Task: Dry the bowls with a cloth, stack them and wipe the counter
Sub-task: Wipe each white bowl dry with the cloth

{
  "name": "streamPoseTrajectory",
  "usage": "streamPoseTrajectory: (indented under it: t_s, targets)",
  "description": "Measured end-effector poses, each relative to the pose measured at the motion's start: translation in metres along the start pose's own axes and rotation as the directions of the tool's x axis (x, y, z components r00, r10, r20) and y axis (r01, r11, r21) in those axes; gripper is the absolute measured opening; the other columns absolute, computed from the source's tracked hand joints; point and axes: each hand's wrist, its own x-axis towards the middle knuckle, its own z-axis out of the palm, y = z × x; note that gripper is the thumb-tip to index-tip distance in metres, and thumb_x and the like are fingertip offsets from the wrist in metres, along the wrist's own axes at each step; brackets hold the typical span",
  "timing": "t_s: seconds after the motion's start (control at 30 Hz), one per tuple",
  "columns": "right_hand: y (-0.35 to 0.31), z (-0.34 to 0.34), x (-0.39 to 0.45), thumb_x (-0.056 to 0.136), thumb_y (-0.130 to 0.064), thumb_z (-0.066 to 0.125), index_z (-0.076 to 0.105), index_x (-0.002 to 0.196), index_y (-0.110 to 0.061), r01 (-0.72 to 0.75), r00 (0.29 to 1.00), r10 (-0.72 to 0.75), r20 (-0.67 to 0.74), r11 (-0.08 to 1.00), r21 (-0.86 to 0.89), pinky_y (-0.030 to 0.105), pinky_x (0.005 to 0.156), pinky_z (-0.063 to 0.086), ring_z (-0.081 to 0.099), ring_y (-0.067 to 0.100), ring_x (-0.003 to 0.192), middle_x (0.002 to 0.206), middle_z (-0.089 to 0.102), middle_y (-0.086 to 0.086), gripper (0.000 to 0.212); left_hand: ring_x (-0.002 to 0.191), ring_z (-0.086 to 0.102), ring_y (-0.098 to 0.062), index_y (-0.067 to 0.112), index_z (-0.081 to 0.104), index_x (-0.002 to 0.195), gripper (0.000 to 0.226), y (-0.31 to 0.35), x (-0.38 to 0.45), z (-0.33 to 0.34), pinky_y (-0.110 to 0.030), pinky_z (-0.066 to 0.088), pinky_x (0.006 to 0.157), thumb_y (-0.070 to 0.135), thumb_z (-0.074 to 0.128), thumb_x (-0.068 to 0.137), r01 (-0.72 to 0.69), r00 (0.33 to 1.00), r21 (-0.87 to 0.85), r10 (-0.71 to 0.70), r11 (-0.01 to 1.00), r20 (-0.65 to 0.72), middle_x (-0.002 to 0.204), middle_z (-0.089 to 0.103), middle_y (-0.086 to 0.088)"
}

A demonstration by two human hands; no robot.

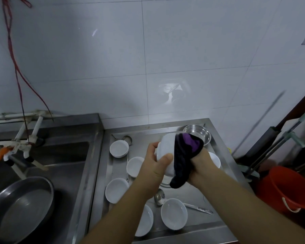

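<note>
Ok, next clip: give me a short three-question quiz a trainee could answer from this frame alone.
1. True or false: the left hand holds the white bowl clear of the counter.
2. Which hand holds the dark cloth? A) left B) right C) neither
3. Fill in: the orange bucket stands to the ____ of the counter.

Key: 1 true; 2 B, the right hand; 3 right.

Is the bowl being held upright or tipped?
Tipped. The left hand holds the bowl on its side above the counter, while the right hand presses the cloth against it.
</note>
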Motion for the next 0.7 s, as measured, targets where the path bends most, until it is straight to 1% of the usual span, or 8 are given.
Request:
streamPoseTrajectory:
  t_s: [0.1, 0.17, 0.23, 0.33, 0.43, 0.5, 0.6, 0.7]
  targets:
    - [0.005, 0.002, 0.007, 0.103, -0.017, 0.058, 0.076, 0.100, -0.009, 0.130, 0.982, -0.148, -0.116, 0.980, -0.153, 0.055, 0.078, 0.064, 0.078, 0.035, 0.079, 0.091, 0.077, 0.018, 0.021, 0.107, 0.074, -0.022, 0.034, 0.052, 0.129, 0.087, 0.004, -0.001, 0.005, -0.032, 0.062, 0.081, 0.076, 0.084, 0.060, -0.047, 0.998, 0.056, 0.049, 0.997, -0.029, 0.120, 0.071, -0.002]
    - [0.011, 0.000, 0.009, 0.106, -0.023, 0.055, 0.076, 0.102, -0.018, 0.231, 0.957, -0.275, -0.091, 0.914, -0.335, 0.058, 0.081, 0.064, 0.078, 0.032, 0.084, 0.091, 0.078, 0.010, 0.022, 0.108, 0.073, -0.017, 0.039, 0.051, 0.129, 0.076, 0.007, -0.001, 0.007, -0.028, 0.061, 0.079, 0.066, 0.082, 0.065, -0.082, 0.997, 0.099, 0.083, 0.992, -0.005, 0.117, 0.071, 0.008]
    - [0.017, -0.002, 0.008, 0.106, -0.032, 0.053, 0.077, 0.097, -0.031, 0.233, 0.958, -0.280, -0.060, 0.885, -0.404, 0.061, 0.088, 0.062, 0.078, 0.028, 0.090, 0.091, 0.079, 0.002, 0.025, 0.106, 0.072, -0.010, 0.050, 0.051, 0.122, 0.062, 0.007, -0.002, 0.007, -0.023, 0.061, 0.077, 0.057, 0.081, 0.068, -0.106, 0.994, 0.146, 0.107, 0.984, 0.002, 0.111, 0.070, 0.019]
    - [0.016, -0.004, 0.008, 0.096, -0.038, 0.057, 0.084, 0.088, -0.026, 0.078, 0.996, -0.086, -0.023, 0.969, -0.235, 0.059, 0.090, 0.062, 0.080, 0.029, 0.090, 0.100, 0.081, 0.011, 0.030, 0.105, 0.071, -0.009, 0.054, 0.048, 0.123, 0.066, 0.004, -0.004, 0.000, -0.024, 0.062, 0.076, 0.049, 0.084, 0.068, -0.136, 0.990, 0.223, 0.141, 0.965, -0.006, 0.114, 0.068, 0.019]
    - [0.008, -0.011, 0.008, 0.095, -0.062, 0.056, 0.085, 0.101, -0.012, -0.066, 0.996, 0.068, 0.060, 0.997, -0.049, 0.047, 0.080, 0.065, 0.078, 0.034, 0.101, 0.115, 0.078, 0.019, 0.058, 0.106, 0.070, -0.007, 0.051, 0.042, 0.135, 0.084, 0.007, -0.001, -0.012, -0.028, 0.064, 0.079, 0.046, 0.090, 0.067, -0.157, 0.987, 0.347, 0.137, 0.925, 0.082, 0.120, 0.062, 0.022]
    - [0.006, -0.011, 0.006, 0.091, -0.060, 0.069, 0.084, 0.103, -0.011, -0.054, 0.992, 0.057, 0.110, 0.998, -0.036, 0.041, 0.077, 0.065, 0.078, 0.032, 0.104, 0.116, 0.078, 0.017, 0.053, 0.113, 0.068, -0.014, 0.048, 0.041, 0.140, 0.090, 0.009, 0.005, -0.018, -0.036, 0.065, 0.084, 0.046, 0.092, 0.066, -0.183, 0.982, 0.412, 0.142, 0.893, 0.129, 0.126, 0.061, 0.016]
    - [0.009, -0.009, 0.008, 0.087, -0.047, 0.078, 0.084, 0.104, -0.011, -0.019, 0.996, 0.019, 0.093, 1.000, -0.002, 0.043, 0.081, 0.065, 0.076, 0.034, 0.107, 0.120, 0.077, 0.017, 0.041, 0.119, 0.066, -0.018, 0.050, 0.040, 0.142, 0.092, 0.014, 0.012, -0.018, -0.040, 0.065, 0.090, 0.048, 0.092, 0.066, -0.191, 0.979, 0.457, 0.132, 0.869, 0.157, 0.133, 0.059, 0.012]
    - [0.011, -0.012, 0.014, 0.090, -0.054, 0.073, 0.082, 0.111, -0.012, 0.009, 0.997, -0.018, 0.069, 0.993, 0.118, 0.047, 0.089, 0.062, 0.074, 0.035, 0.112, 0.126, 0.074, 0.018, 0.048, 0.125, 0.063, -0.014, 0.044, 0.042, 0.149, 0.091, 0.016, 0.013, -0.013, -0.034, 0.061, 0.096, 0.063, 0.082, 0.070, -0.077, 0.997, 0.373, 0.063, 0.924, 0.050, 0.143, 0.057, 0.009]
